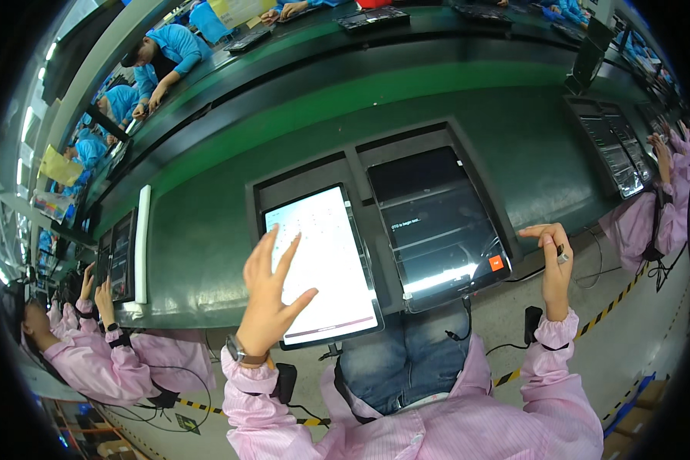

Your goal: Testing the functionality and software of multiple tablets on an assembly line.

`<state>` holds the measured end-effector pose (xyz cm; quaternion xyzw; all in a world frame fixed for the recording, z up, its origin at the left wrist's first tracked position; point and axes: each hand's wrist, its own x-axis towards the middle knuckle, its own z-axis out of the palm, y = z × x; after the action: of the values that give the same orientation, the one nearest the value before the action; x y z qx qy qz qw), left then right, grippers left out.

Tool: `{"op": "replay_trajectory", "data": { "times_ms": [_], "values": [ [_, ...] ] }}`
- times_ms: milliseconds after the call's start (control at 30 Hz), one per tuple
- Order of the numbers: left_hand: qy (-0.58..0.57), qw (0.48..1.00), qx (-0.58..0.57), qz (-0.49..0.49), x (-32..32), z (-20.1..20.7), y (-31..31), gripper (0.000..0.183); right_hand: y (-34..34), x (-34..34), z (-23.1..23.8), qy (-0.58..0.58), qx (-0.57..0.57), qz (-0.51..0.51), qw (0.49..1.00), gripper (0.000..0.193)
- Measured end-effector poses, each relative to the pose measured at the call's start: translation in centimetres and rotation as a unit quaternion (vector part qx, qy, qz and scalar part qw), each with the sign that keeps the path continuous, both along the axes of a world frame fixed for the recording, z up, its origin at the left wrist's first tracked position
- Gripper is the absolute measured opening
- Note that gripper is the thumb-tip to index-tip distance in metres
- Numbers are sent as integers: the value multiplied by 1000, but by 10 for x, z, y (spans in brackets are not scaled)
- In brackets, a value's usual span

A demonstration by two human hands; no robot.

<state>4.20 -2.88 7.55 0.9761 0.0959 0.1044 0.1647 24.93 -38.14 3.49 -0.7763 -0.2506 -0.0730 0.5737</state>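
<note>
A tablet with a bright white screen lies in the left recess of a dark tray. Over its left half is my left hand, fingers spread and holding nothing; whether the fingertips touch the glass I cannot tell. In the right recess rests a second tablet with a dark screen, showing a small line of text and an orange square near its lower right corner. Beside that tablet's right edge hovers my right hand, index finger stretched out, other fingers loosely bent, nothing in it.
Cables hang from the tablets' near edges above my lap. The green bench carries more trays with tablets at both sides, where people in pink sleeves work. Beyond a raised dark ledge, people in blue sit at another line.
</note>
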Motion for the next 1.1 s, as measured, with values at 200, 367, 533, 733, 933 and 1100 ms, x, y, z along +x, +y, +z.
{"op": "replay_trajectory", "data": {
  "times_ms": [200, 367, 533, 733, 933, 1100],
  "values": [
    [-118, 963, -202, 135, -8, -26, 26, 49, -1, -4, -12, 89, 80, -31, 992, 31],
    [-143, 969, -124, 159, 1, -47, 55, 40, -42, 10, -26, 145, 164, -74, 973, 34],
    [-160, 973, -77, 145, 18, -66, 88, 45, -90, 42, -11, 130, 65, -180, 973, 33],
    [-93, 972, -143, 164, 21, -53, 92, 46, -106, 104, -25, -172, -166, -222, 945, 24],
    [-95, 971, -124, 179, -5, -49, 103, 47, -51, 97, -16, -200, -301, -202, 910, 10],
    [-97, 972, -93, 193, -46, -51, 133, 47, -21, 98, -11, -251, -356, -239, 868, 13]
  ]
}}
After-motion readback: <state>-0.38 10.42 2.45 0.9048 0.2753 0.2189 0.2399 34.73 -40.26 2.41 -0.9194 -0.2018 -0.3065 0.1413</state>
